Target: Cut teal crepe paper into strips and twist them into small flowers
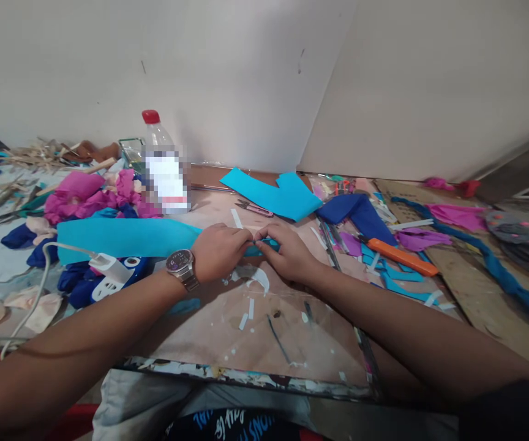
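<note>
Hands: your left hand (221, 251) and right hand (288, 254) both pinch the turquoise strip (127, 237).
Strip: flat on the worktop (209, 331), trailing to your left.
Nearby: orange cutter (402, 257) at right.

A single head-worn camera looks forward and down over the worktable (228, 343); it sits close, both forearms (85, 343) running in from the bottom corners to the left hand (218, 250) and right hand (289, 254), pinched on a turquoise paper strip (127, 237) at mid-frame. A white wall (246, 73) fills the upper third.
</note>
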A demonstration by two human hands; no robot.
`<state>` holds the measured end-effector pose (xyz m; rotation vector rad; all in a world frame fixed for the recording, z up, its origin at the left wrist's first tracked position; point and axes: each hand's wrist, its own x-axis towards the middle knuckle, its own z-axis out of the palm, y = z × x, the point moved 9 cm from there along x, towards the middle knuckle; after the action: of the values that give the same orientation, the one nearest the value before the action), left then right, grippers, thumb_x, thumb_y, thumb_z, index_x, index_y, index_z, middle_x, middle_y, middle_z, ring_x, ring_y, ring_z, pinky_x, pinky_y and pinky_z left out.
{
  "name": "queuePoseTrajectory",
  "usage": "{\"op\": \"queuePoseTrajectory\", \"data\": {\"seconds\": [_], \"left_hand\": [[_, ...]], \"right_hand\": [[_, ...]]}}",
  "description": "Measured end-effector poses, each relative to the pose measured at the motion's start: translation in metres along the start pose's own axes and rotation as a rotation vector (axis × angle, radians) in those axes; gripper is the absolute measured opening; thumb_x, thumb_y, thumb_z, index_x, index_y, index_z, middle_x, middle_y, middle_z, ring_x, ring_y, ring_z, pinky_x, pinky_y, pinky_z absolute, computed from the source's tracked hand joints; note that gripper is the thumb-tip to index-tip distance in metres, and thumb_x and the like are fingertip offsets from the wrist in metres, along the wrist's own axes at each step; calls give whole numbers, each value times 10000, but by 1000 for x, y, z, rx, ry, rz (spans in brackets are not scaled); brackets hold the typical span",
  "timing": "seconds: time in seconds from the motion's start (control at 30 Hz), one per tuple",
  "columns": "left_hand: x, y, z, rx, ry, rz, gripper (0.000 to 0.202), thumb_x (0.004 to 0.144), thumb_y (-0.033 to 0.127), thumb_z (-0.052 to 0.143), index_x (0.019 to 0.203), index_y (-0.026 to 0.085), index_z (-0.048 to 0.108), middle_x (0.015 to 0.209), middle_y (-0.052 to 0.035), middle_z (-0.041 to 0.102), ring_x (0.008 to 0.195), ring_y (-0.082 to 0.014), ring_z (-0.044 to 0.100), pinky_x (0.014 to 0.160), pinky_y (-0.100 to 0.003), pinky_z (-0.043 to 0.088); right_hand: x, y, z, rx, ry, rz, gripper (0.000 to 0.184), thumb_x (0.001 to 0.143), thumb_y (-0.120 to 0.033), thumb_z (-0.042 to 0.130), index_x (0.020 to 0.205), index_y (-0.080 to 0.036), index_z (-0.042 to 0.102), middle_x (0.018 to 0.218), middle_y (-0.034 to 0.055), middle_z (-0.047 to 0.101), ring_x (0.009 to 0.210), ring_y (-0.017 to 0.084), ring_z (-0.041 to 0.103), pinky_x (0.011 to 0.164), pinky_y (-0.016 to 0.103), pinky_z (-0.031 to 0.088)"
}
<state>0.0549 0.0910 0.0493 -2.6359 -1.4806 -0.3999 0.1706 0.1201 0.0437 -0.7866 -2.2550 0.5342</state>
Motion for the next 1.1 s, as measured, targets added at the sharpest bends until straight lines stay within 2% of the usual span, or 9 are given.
{"op": "queuePoseTrajectory", "data": {"seconds": [0.17,0.27,0.4,0.63,0.83,0.97,1.1], "left_hand": [[-2,-4,8,-43,-80,-7,328,1082,400,458,1089,228,736,942,-64,792,829,-249,704,718,-351,412],[-3,-7,8,-67,-68,-25,332,1072,418,469,1090,250,755,925,-65,796,830,-251,706,710,-342,409],[-4,-10,6,-117,-49,-63,349,1064,456,476,1076,271,772,884,-57,792,814,-247,711,659,-326,378],[-2,-5,1,-99,-57,-50,379,1076,466,450,1073,268,774,889,-56,797,798,-241,717,629,-320,357],[-3,-8,-1,-127,-117,-82,375,1059,443,478,1025,237,789,903,-78,801,813,-251,725,651,-323,389],[-3,-13,1,-158,-116,-94,345,1042,417,504,1047,247,805,904,-80,805,833,-266,732,670,-337,406],[-4,-15,2,-185,-114,-91,338,1037,420,520,1054,246,809,916,-81,810,824,-265,728,683,-340,417]], "right_hand": [[-1,-6,2,-60,-66,-101,98,986,-234,592,959,-212,683,945,90,737,962,266,632,875,426,499],[-1,-7,4,-63,-87,-114,83,979,-232,598,975,-214,679,950,92,736,935,264,642,856,424,505],[-2,-10,4,-92,-96,-109,61,982,-227,585,963,-220,642,965,94,720,946,267,629,852,421,493],[-2,-12,6,-74,-149,-45,87,1001,-224,527,945,-225,594,941,85,682,916,258,604,817,400,475],[-3,-6,6,-40,-133,-8,106,1014,-264,560,956,-220,637,968,86,718,924,250,633,823,391,491],[-3,0,6,-31,-102,4,82,984,-286,630,967,-228,686,954,71,748,929,254,665,824,396,506],[-2,-1,5,-45,-93,-11,88,992,-276,612,963,-227,678,958,79,742,932,257,665,827,402,512]]}}
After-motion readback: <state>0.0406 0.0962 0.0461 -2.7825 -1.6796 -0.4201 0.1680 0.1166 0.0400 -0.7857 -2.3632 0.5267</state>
